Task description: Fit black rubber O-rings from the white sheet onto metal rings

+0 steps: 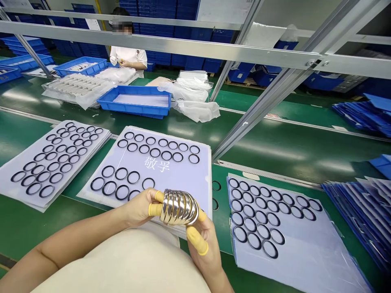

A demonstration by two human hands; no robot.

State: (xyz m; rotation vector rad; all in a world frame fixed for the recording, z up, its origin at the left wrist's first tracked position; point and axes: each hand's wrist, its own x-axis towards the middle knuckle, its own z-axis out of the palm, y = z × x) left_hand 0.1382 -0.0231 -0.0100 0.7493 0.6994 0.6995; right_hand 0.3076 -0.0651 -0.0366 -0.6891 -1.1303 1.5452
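A row of several shiny metal rings (pixel 179 207) is held on its side between my two hands, above the near edge of the middle sheet stack. My left hand (pixel 145 207), with yellow finger cots on its tips, grips the left end of the row. At the right end, my right hand (pixel 203 238) is closed on the rings, its yellow-tipped thumb in front and some fingers hidden behind. Below lies the middle stack of white sheets (pixel 180 177), with dark-edged rings (pixel 122 192) laid in rows on it.
More rings lie on a left sheet stack (pixel 61 162) and a right sheet (pixel 305 248). Blue folded sheets (pixel 357 215) are piled at far right. A metal frame post (pixel 259 103) crosses the green bench. Beyond stand a blue tray (pixel 134 110), plastic bags (pixel 195 91) and a co-worker (pixel 128 55).
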